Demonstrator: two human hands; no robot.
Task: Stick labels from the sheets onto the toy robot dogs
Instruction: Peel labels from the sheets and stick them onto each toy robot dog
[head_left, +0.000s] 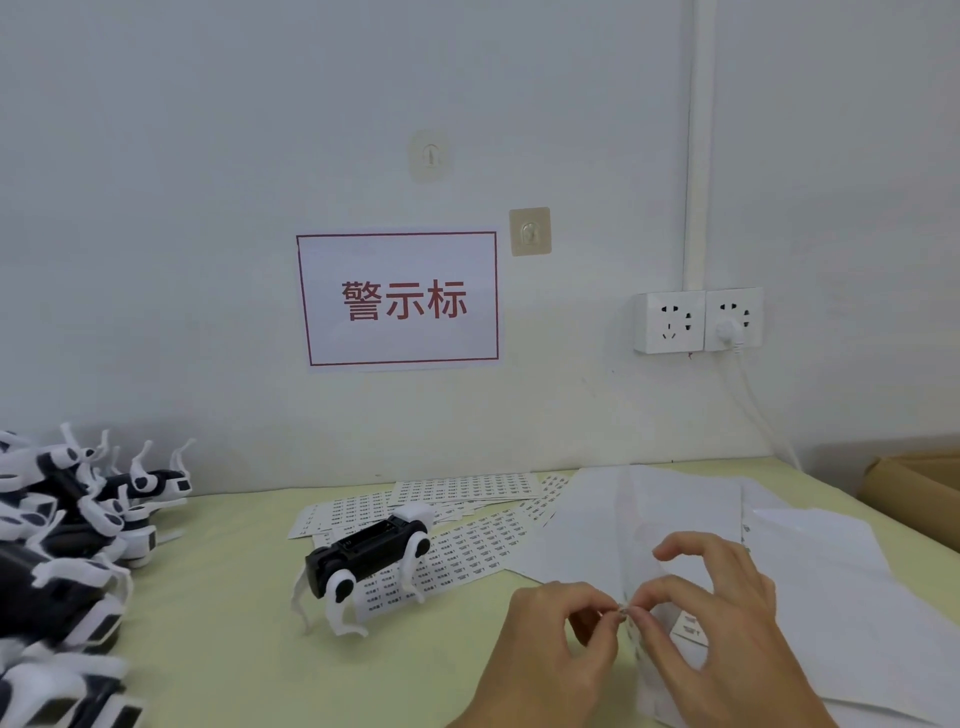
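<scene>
Toy robot dog (366, 558) upright on four white legs on yellow-green table (218, 597), black body, standing partly on the spread label sheets (467, 530). Head view only. Both hands well apart from the dog, off to the side away from the dog pile. Left hand (550, 644) and right hand (727, 618) meeting fingertip to fingertip, thumb and forefinger of each pinching a small label (623, 613) over a translucent backing strip (636, 561). Right hand's other fingers raised and curled. Exact grip on the label too small to resolve. Blank white sheets (821, 571) under and beyond the hands. Pile of more toy dogs (67, 519) heaped on the dog's far side, at frame edge. Red-bordered sign (399, 300) on wall behind the dog; double wall socket (698, 319) beside the sign with a plug in.
</scene>
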